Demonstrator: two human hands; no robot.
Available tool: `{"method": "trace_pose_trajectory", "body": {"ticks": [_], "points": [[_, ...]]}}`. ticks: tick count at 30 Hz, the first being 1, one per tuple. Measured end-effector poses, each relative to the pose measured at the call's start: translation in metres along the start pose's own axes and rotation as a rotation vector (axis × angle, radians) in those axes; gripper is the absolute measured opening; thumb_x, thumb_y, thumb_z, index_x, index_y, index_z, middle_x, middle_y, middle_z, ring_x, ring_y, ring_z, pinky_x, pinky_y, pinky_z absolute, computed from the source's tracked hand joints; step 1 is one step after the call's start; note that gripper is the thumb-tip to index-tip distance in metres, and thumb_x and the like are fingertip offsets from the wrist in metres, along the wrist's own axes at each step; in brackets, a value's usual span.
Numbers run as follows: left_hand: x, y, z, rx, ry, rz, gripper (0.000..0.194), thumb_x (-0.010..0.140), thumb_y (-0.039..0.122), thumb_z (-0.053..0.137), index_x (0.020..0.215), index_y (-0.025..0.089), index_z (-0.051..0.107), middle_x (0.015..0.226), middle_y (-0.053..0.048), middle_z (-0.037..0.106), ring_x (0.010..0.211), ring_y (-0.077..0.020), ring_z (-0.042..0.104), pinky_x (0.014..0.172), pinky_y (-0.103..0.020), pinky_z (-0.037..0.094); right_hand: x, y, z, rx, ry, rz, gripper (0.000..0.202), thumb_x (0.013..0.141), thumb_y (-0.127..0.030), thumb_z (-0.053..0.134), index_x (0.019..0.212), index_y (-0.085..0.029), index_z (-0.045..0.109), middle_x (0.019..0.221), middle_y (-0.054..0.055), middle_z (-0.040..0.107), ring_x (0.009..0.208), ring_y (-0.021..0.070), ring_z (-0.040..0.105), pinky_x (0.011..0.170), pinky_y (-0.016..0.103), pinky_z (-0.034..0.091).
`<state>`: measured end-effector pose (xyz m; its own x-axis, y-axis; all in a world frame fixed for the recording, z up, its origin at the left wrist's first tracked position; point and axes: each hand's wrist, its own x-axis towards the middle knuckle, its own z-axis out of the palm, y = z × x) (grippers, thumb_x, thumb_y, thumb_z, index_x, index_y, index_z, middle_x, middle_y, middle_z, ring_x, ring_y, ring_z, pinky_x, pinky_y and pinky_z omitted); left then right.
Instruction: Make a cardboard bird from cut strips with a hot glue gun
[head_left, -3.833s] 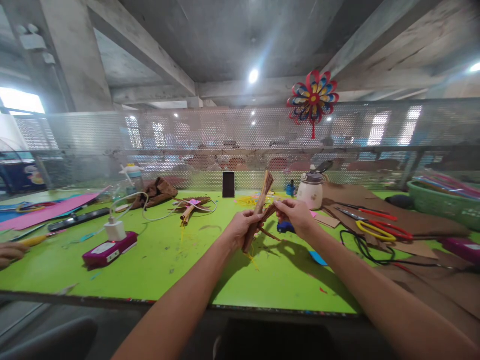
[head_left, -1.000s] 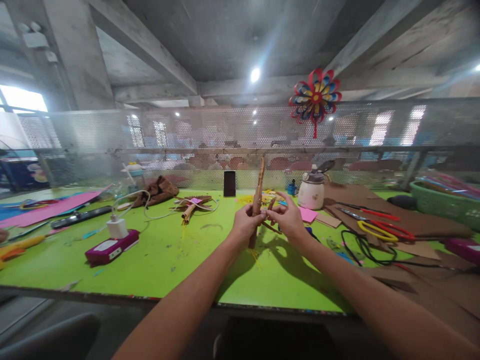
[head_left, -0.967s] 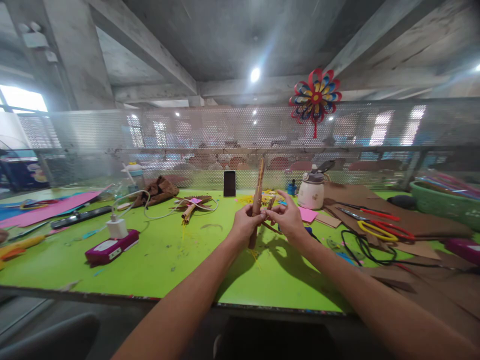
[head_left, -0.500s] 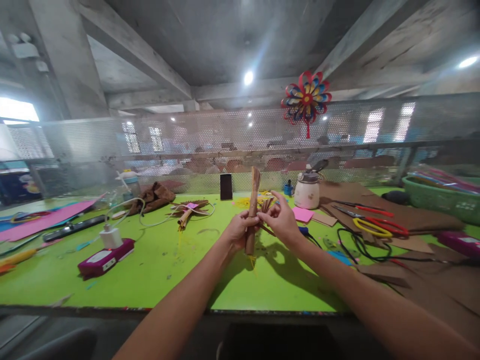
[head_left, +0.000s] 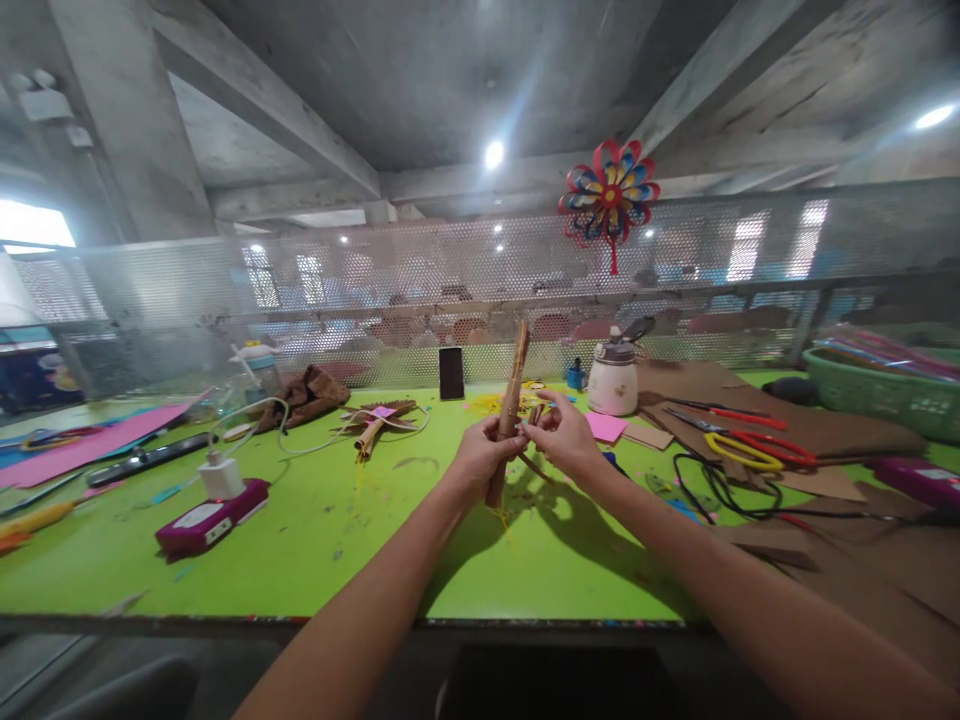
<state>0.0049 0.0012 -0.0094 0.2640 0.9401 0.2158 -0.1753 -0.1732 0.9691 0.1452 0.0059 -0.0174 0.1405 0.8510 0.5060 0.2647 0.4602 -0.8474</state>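
A slim brown paper roll [head_left: 514, 385] leans a little to the right above the table, with yellow strands at its lower end. My left hand [head_left: 480, 458] is closed around its middle, thumb across the front. My right hand [head_left: 568, 440] is at the roll's right side, thumb and forefinger pinched together against it. From under these fingertips a narrow brown paper strip [head_left: 535, 467] runs down to the right. A small folded brown piece shows behind the right fingers, mostly hidden. On the left lies another brown paper roll [head_left: 369, 436] with spiky leaf-like pieces and a pink scrap.
Scissors [head_left: 739, 450], a black cable [head_left: 705, 485] and brown paper sheets [head_left: 862, 560] lie on the right. A white bottle [head_left: 613, 385] and a phone [head_left: 451, 373] stand at the back. A purple power block [head_left: 206, 525] with a charger sits left. Mesh panel [head_left: 360, 290] behind.
The paper roll has tilted, its top swinging right and its lower end slightly left. The fanned, fringed piece beside it now shows less. Both hands stay close to the roll.
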Motion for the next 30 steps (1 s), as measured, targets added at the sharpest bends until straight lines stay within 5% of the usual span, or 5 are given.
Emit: {"method": "trace_pose_trajectory", "body": {"ticks": [5,12,30], "points": [[-0.001,0.002,0.001,0.064,0.006,0.025,0.030,0.053,0.019,0.074,0.080,0.013,0.062,0.061,0.002,0.055,0.055,-0.0083,0.046,0.052,-0.021,0.035,0.002,-0.001,-0.003,0.216,-0.079,0.119,0.059,0.058,-0.028,0.066,0.112,-0.015,0.046,0.055,-0.006,0.052,0.044,0.0106,0.049,0.040,0.022,0.039],[0.000,-0.002,0.002,0.172,0.053,0.051,0.033,0.053,0.022,0.074,0.082,0.012,0.062,0.067,-0.001,0.060,0.059,-0.0110,0.051,0.054,-0.022,0.038,0.002,-0.003,-0.007,0.140,-0.100,0.116,0.060,0.056,-0.024,0.065,0.112,-0.013,0.047,0.050,-0.008,0.051,0.042,0.0098,0.048,0.039,0.022,0.041],[0.001,-0.009,0.003,-0.119,-0.167,-0.136,0.026,0.064,0.015,0.067,0.088,0.008,0.060,0.071,-0.007,0.063,0.059,-0.0094,0.055,0.054,-0.021,0.036,0.009,-0.015,-0.026,0.247,-0.138,-0.239,0.045,0.066,-0.025,0.066,0.107,-0.017,0.051,0.068,-0.001,0.060,0.060,0.0129,0.057,0.053,0.026,0.047]]}}
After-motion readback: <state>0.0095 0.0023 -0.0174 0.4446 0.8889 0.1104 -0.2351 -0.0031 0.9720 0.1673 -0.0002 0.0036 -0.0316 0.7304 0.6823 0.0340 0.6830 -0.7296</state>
